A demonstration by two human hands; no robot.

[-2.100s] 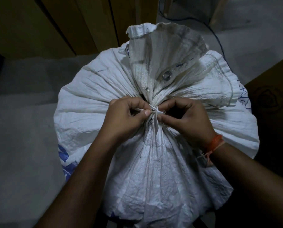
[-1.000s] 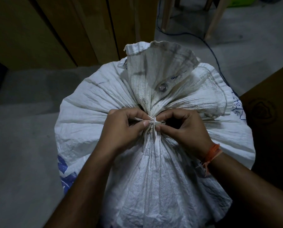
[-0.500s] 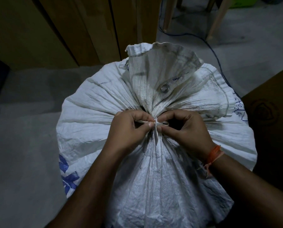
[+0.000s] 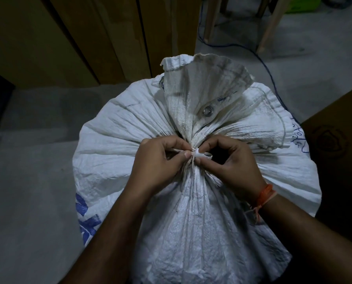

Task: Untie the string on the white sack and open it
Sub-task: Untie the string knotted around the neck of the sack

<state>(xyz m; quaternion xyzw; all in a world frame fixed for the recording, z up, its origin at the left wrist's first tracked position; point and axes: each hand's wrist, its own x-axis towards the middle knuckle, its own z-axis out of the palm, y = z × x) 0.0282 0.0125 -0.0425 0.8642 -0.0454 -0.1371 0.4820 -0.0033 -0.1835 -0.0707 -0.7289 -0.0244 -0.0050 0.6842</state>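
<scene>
Sack (image 4: 130, 144): big, white, full; stands on the grey floor, in the middle of the view; neck bunched tight, still tied.
Sack top (image 4: 201, 85): loose flap above the tie, fanned out, with a metal ring (image 4: 208, 110) in it.
String (image 4: 197, 155): thin, white; wound round the neck, knot right between the two hands; a small loop sticks out to the right, a short end hangs down.
Left hand (image 4: 158, 165): fingers curled; thumb and first finger pinch the string on the left of the knot; rests on the sack.
Right hand (image 4: 232, 167): fingers curled; thumb and first finger pinch the string at the loop, on the right of the knot; rests on the sack.
Band (image 4: 264, 194): orange thread round the right wrist.
Print (image 4: 87, 220): blue marks low on the left side of the sack; blue writing on the right side too, too small to read.
Boards (image 4: 89, 33): brown wood, behind the sack.
Cable (image 4: 271, 78): blue, runs across the floor past the right of the sack.
Box (image 4: 335, 140): brown, just right of the sack.
Legs (image 4: 269, 27): pale wood, far back on the floor.
</scene>
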